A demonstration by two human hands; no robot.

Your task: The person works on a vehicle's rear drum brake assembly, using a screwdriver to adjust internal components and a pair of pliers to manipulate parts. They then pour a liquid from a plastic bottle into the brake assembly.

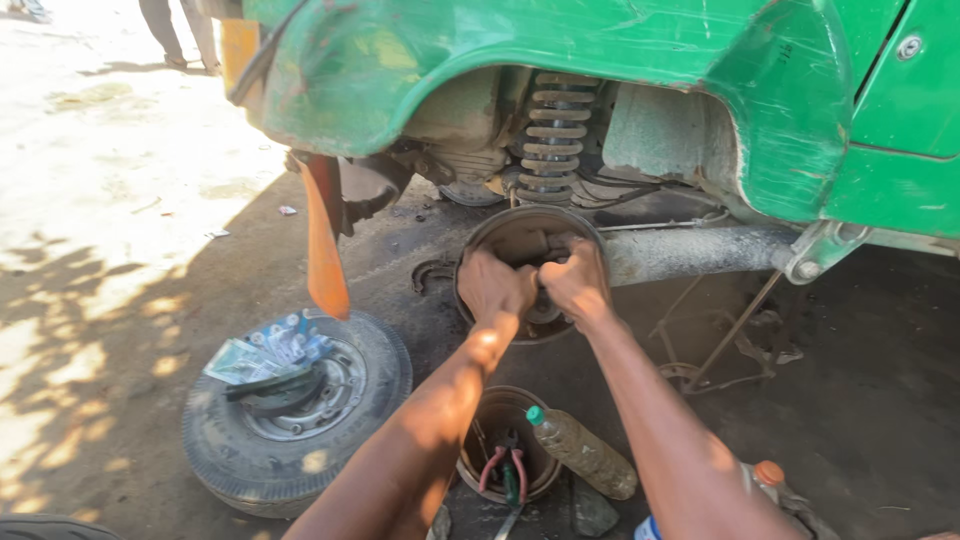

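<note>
Removed wheel (297,415) lies flat on the dirt ground (110,200), lower left. A plastic packet (265,350) and dark curved brake shoes (272,385) rest on its rim. Brake drum (505,445) sits open side up near bottom centre, pliers (508,468) with red and green handles inside. Plastic bottle (583,452) with green cap lies just beside it. Coil spring (552,135) stands under the green vehicle body (560,40). Orange mudflap (324,250) hangs left.
</note>
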